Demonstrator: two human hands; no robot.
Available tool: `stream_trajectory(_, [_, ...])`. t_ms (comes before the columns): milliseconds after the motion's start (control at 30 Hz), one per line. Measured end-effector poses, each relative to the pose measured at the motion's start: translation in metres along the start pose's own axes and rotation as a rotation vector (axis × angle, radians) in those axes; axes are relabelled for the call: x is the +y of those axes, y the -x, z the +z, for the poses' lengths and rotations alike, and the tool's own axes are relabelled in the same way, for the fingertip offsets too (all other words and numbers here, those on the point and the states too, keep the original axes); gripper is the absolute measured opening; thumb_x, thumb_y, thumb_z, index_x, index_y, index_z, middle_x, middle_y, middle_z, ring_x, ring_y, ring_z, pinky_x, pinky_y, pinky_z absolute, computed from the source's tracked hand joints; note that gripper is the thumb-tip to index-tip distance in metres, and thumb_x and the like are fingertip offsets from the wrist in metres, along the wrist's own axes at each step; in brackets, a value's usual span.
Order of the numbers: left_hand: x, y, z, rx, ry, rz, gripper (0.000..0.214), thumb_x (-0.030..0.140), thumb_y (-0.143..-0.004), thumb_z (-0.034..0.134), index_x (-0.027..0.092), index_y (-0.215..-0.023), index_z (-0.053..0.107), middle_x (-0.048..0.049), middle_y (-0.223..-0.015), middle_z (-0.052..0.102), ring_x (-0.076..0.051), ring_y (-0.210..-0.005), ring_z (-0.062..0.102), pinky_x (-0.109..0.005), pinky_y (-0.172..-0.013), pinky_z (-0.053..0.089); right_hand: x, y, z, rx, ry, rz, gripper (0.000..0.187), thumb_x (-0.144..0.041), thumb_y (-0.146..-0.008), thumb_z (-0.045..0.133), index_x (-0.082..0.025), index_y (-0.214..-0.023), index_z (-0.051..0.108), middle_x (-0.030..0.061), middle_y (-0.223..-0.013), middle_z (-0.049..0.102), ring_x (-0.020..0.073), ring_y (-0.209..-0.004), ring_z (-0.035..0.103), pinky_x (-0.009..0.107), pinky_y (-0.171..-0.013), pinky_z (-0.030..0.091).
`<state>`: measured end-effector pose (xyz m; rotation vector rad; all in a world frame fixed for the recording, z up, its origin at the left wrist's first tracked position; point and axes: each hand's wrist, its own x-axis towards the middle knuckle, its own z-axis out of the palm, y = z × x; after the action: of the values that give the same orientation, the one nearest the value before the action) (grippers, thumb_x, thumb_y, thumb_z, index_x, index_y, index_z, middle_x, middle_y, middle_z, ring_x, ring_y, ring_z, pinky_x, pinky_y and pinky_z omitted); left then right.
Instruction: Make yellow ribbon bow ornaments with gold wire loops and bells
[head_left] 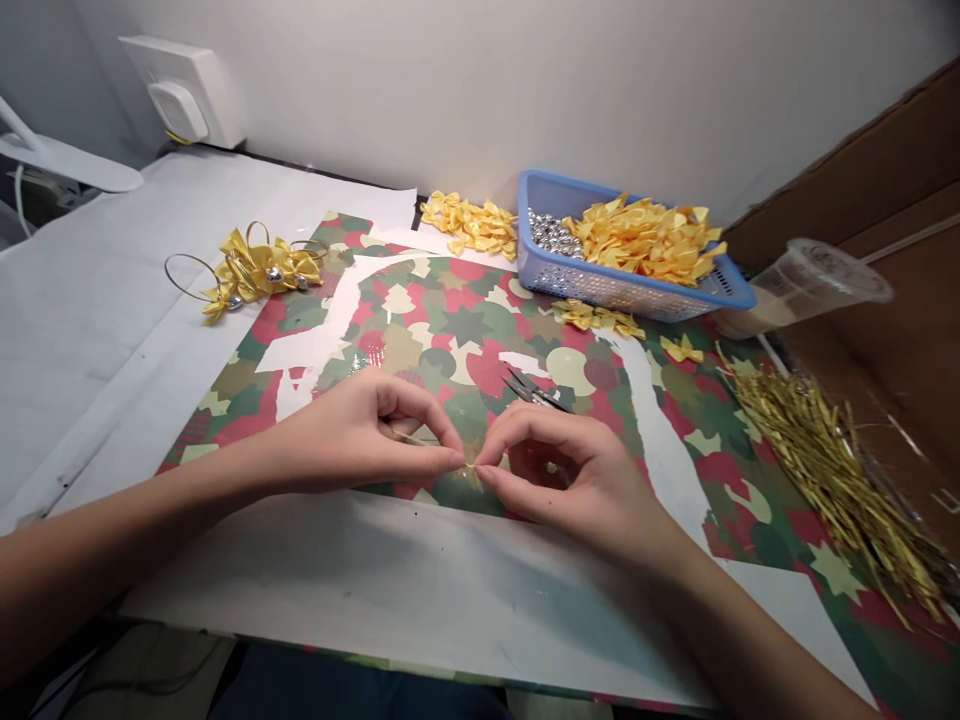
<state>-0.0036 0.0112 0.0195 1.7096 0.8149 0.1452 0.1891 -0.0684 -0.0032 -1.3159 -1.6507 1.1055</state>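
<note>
Patterned paper [450, 330] is spread below; a thin gold strand [470, 466] is held between the narrow pinches of the left hand [367, 430] and right hand [577, 450], its length running sideways, both equally near

Brown cardboard [840, 180] stands at right, a white plug [178, 110] in a socket [187, 65].

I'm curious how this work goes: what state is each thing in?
Left grip: pinched on a thin gold strand.
Right grip: pinched, apparently on the same strand.
Snips: lying down, partly hidden; blades seemingly apart.
Blue basket: upright, holding silver beads and yellow bows.
Clear cup: tilted.
Gold strips: loose, spread out.
Looped yellow ornaments: bunched together.
White plug: in its socket.
Patterned sheet: torn in places.
</note>
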Motion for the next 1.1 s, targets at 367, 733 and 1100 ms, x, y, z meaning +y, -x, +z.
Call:
stream_trajectory(367, [0.0006,0.0005,0.0033,-0.02,0.085,-0.019,0.009,0.023,-0.075,0.066,0.017,-0.072,0.072,0.011,-0.047,0.014,-0.004,-0.04,0.02,-0.016,-0.041,0.032,-0.0017,0.0011,0.0003,-0.033,-0.054,0.067,0.008,-0.023,-0.078,0.064,-0.018,-0.072,0.062,-0.0023,-0.064,0.051,0.0073,-0.05,0.036,0.022,-0.043,0.029])
stream_trajectory(733, [-0.0039,0.0002,0.0026,-0.064,0.019,0.029,0.01,0.023,-0.075,0.066,0.016,-0.073,0.072,0.0105,-0.048,0.012,-0.006,-0.043,0.014,-0.024,-0.041,0.009,0.0021,0.0012,-0.0005,-0.024,0.074,-0.177,0.007,-0.014,-0.082,0.058,-0.019,-0.079,0.061,-0.0012,-0.071,0.055,0.0068,-0.05,0.038,0.021,-0.043,0.031])
stream_trajectory(1100, [-0.0024,0.0006,0.0019,-0.118,0.018,-0.056,0.017,0.032,-0.075,0.067,0.016,-0.074,0.071,0.0106,-0.048,0.013,-0.007,-0.044,0.015,-0.024,-0.043,0.012,0.005,0.0011,-0.0022,-0.101,0.062,-0.22,0.005,-0.016,-0.082,0.061,-0.019,-0.078,0.061,0.0015,-0.074,0.061,0.0078,-0.051,0.04,0.021,-0.043,0.033])
